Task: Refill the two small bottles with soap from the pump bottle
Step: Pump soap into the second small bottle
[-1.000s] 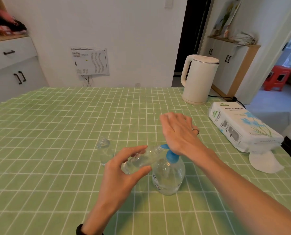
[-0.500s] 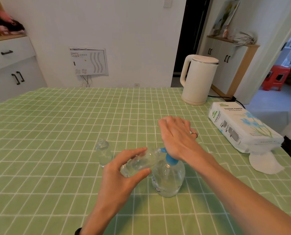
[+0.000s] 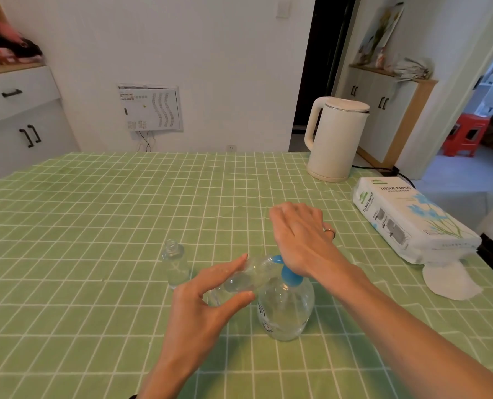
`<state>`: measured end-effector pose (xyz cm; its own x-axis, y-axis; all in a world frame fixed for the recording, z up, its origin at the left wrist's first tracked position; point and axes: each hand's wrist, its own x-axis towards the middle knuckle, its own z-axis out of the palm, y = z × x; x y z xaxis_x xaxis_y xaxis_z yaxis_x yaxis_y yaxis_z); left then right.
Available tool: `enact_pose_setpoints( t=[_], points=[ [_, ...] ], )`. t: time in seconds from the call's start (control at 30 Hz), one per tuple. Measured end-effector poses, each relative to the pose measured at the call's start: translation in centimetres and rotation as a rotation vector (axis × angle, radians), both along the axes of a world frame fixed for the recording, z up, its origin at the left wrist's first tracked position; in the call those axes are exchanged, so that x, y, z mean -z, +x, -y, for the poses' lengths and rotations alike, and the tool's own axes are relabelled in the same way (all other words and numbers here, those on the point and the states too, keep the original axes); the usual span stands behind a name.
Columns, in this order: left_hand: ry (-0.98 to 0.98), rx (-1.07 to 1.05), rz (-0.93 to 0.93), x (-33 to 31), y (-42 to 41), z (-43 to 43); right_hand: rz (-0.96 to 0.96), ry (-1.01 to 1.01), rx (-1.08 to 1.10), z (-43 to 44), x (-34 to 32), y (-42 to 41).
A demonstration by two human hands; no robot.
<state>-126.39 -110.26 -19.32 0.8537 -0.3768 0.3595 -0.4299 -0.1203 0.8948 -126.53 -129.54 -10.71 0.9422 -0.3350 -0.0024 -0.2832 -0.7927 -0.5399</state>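
Here the left hand (image 3: 199, 306) is pinching the tilted small bottle (image 3: 248, 276) between thumb and fingers, holding its mouth at the blue spout of the pump bottle (image 3: 288, 309), which is standing on the green checked table (image 3: 95, 226). The right hand (image 3: 299, 237) is lying flat on top of the pump, fingers straight. The other small bottle (image 3: 176, 263) is standing upright and uncapped just beside the left hand.
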Motion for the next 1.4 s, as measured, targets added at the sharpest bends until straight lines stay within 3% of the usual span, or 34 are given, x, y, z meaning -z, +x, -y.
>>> enact_pose_setpoints(
  t=[0.77,0.83,1.07,1.4],
  points=[
    [-0.002,0.0,0.043,-0.1,0.2,0.2,0.047,0.021,-0.02,0.3,0.9,0.4],
    [-0.004,-0.003,0.047,-0.2,0.1,0.2,0.126,0.081,0.021,0.5,1.0,0.2],
    [0.0,-0.022,0.068,-0.3,0.1,0.0,0.332,0.678,0.162,1.8,-0.3,-0.7],
    [-0.024,-0.02,0.064,-0.4,0.1,0.5,0.213,0.713,0.138,0.1,5.4,-5.2]
  ],
)
